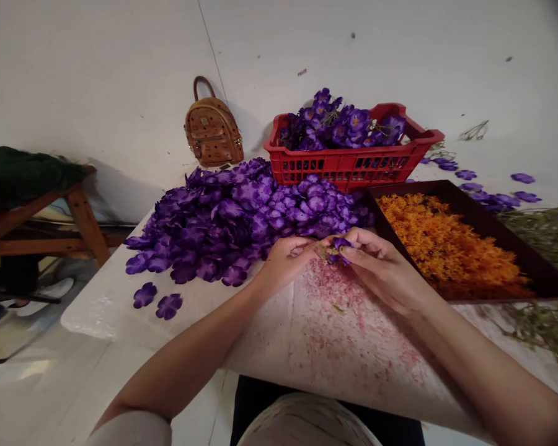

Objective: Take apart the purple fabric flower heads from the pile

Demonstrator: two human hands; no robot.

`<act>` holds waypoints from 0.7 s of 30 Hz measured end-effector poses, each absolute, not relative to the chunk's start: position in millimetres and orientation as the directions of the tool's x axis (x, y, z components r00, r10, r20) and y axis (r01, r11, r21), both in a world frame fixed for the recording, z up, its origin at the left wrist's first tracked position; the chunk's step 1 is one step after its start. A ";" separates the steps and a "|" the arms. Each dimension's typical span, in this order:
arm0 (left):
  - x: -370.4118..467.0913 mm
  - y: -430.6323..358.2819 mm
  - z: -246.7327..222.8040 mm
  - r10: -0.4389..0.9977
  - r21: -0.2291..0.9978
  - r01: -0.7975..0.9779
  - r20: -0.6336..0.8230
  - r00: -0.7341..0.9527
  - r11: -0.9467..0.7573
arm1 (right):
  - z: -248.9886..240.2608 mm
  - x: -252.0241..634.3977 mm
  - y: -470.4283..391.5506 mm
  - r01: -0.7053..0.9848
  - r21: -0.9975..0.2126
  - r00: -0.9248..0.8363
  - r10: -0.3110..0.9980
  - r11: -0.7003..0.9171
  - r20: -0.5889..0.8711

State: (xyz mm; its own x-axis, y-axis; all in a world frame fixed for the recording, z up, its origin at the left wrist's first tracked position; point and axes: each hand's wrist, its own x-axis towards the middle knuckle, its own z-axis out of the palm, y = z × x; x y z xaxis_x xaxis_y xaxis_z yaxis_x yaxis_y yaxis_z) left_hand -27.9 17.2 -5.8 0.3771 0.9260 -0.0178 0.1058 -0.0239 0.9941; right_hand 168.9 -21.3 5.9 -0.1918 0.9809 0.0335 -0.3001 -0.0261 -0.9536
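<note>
- Head view: the right hand (pixel 385 266) pinches a purple flower (pixel 341 245) over the table (pixel 270 334).
- The left hand (pixel 286 260) meets its greenish base; whether it's clamped, I can't tell.
- A purple petal heap (pixel 223 217) crowds close behind, before a red crate (pixel 346 162).
- A dark tray (pixel 542 266) of orange threads (pixel 446 244) sits near the right forearm.
- A brown backpack (pixel 214 133) stands by the wall (pixel 121 68).

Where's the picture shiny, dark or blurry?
Head view: glare on the floor, lower left; shadow on the wall beside the wooden stand; top right corner darkened; purple flower in the right hand a little soft, so fine detail is lost.
</note>
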 end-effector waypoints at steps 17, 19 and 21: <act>-31.4 15.7 0.5 0.914 0.875 0.299 0.306 0.267 -0.381 | 5.1 170.9 -19.6 -0.532 -0.799 -0.288 0.947 -0.280 -0.139; -29.1 15.5 -0.1 0.945 0.957 0.167 0.186 0.271 -0.237 | 5.2 169.9 -20.6 -0.529 -0.804 -0.283 0.950 -0.272 -0.134; -26.8 15.9 -0.7 0.944 0.993 0.032 0.100 0.314 -0.115 | 6.1 169.6 -21.8 -0.518 -0.820 -0.270 0.956 -0.242 -0.112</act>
State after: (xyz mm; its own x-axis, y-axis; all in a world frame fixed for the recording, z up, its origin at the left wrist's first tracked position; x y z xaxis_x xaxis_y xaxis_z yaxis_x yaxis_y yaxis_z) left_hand -26.8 15.9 -0.7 0.3136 0.9443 0.0996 0.0315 -0.1152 0.9928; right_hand 169.6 -21.8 6.1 -0.2702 0.9563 -0.1119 -0.5184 -0.2425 -0.8201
